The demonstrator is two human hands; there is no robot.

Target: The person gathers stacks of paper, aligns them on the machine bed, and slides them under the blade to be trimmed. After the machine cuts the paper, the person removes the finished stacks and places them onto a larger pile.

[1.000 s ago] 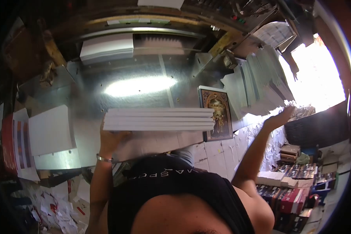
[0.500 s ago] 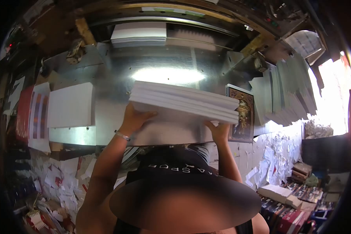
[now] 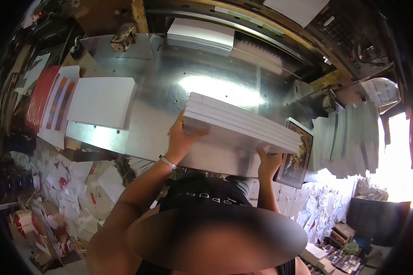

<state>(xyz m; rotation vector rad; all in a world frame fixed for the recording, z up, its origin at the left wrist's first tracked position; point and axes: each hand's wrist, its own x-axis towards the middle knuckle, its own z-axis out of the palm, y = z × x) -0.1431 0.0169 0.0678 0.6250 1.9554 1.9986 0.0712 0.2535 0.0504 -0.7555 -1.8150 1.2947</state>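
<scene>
A thick stack of white paper blocks (image 3: 243,123) stands on edge above the metal table (image 3: 158,110), its layered edges facing up. My left hand (image 3: 183,140) grips its left end, thumb on the near face and fingers hidden behind. At the other end, my right hand (image 3: 269,164) holds the stack in the same way, thumb on the near face. Just beyond the right end lies a dark book cover with ornate gold print (image 3: 297,160), partly covered by the stack.
White sheets (image 3: 101,101) lie at the left, beside orange-striped sheets (image 3: 59,107). Another paper stack (image 3: 201,34) sits under the machine's rear beam. Fanned paper bundles (image 3: 348,140) stand at the right. Metal side guides (image 3: 124,46) rise from the table. Paper scraps (image 3: 92,183) litter the floor.
The view has turned, so the table appears tilted. The stack now slopes more steeply down to the right, its layers lined up more evenly. Both hands keep their hold.
</scene>
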